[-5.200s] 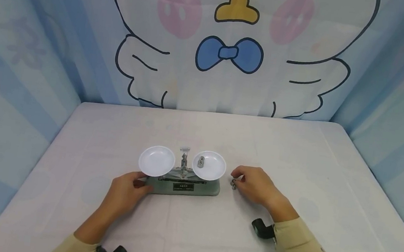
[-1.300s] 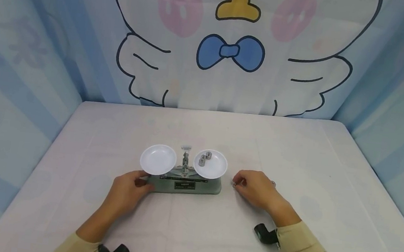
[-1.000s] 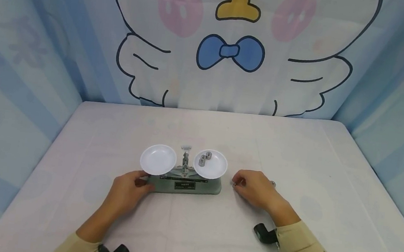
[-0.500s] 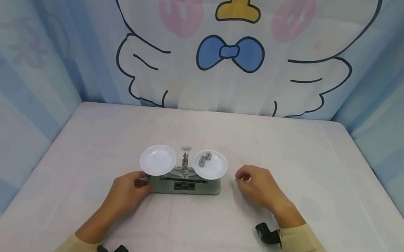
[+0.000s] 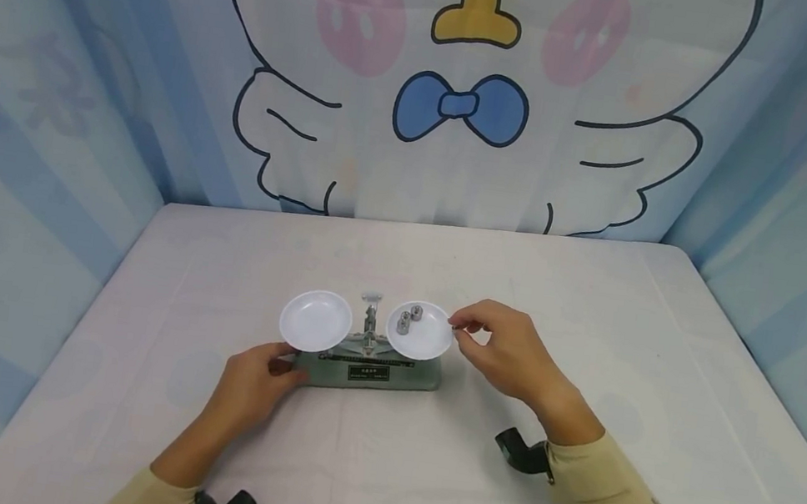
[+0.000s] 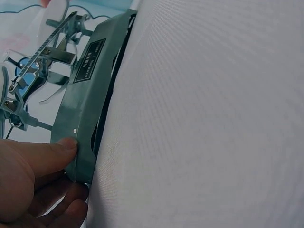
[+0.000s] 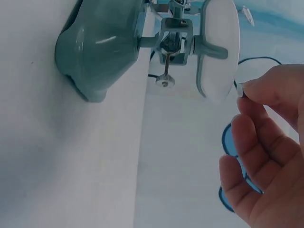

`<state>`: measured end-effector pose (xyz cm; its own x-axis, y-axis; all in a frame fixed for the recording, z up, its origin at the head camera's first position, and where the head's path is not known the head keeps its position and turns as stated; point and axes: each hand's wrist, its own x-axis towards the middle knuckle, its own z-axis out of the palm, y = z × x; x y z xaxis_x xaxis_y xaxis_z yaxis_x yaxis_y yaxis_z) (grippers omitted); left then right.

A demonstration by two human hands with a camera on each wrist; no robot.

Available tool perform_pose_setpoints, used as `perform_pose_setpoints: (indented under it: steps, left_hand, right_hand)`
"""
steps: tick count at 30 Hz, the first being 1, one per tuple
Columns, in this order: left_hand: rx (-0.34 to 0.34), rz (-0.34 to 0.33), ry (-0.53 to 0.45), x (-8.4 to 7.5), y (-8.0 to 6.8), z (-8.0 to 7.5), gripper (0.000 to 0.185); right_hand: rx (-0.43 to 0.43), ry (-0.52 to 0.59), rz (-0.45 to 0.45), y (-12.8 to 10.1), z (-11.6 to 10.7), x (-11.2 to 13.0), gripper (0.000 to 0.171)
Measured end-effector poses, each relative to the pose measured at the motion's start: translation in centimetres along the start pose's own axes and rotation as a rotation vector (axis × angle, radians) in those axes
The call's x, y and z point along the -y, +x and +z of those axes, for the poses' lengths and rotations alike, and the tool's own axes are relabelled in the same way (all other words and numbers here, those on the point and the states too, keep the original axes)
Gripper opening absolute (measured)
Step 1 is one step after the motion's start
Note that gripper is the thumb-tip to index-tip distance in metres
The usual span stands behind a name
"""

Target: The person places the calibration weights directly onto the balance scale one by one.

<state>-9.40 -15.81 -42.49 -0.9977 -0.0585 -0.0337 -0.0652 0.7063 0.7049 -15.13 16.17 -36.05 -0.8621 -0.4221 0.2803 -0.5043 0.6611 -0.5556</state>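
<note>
A grey-green balance scale point(image 5: 374, 372) stands mid-table with two white pans. Its left pan point(image 5: 315, 321) is bare; the right pan point(image 5: 432, 343) carries two small metal weights point(image 5: 409, 318). My left hand point(image 5: 280, 365) grips the left end of the base, thumb on its front face point(image 6: 66, 142). My right hand point(image 5: 456, 326) hovers at the right pan's outer rim, with thumb and forefinger pinching a tiny metal weight point(image 7: 240, 88). In the right wrist view the pan point(image 7: 218, 47) is just left of those fingertips, not touching them.
The white cloth-covered table point(image 5: 593, 309) is walled on three sides by a blue and white curtain with a cartoon bird point(image 5: 459, 107). Black wrist camera mounts point(image 5: 518, 454) show on both forearms.
My right hand rose from the table right of the scale and moved left and up to the right pan's rim. The pan held one weight 5.2 s ago, now two. The left hand stayed.
</note>
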Motion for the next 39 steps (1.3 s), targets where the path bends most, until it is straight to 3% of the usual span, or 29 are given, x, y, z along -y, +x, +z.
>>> perform_pose_setpoints:
  steps: [14, 24, 39]
  left_hand:
    - [0.001, 0.0, -0.013, 0.2, 0.0, 0.1, 0.042]
    - [-0.007, 0.003, 0.003, 0.2, 0.0, 0.0, 0.041]
    - [0.001, -0.006, 0.009, 0.1, 0.1, 0.0, 0.041]
  right_hand:
    - [0.064, -0.069, -0.093, 2.3, 1.7, 2.0, 0.012]
    - [0.042, -0.122, -0.167, 2.8, 2.1, 2.3, 0.009]
    - [0.026, -0.149, -0.185, 2.9, 2.2, 2.4, 0.01]
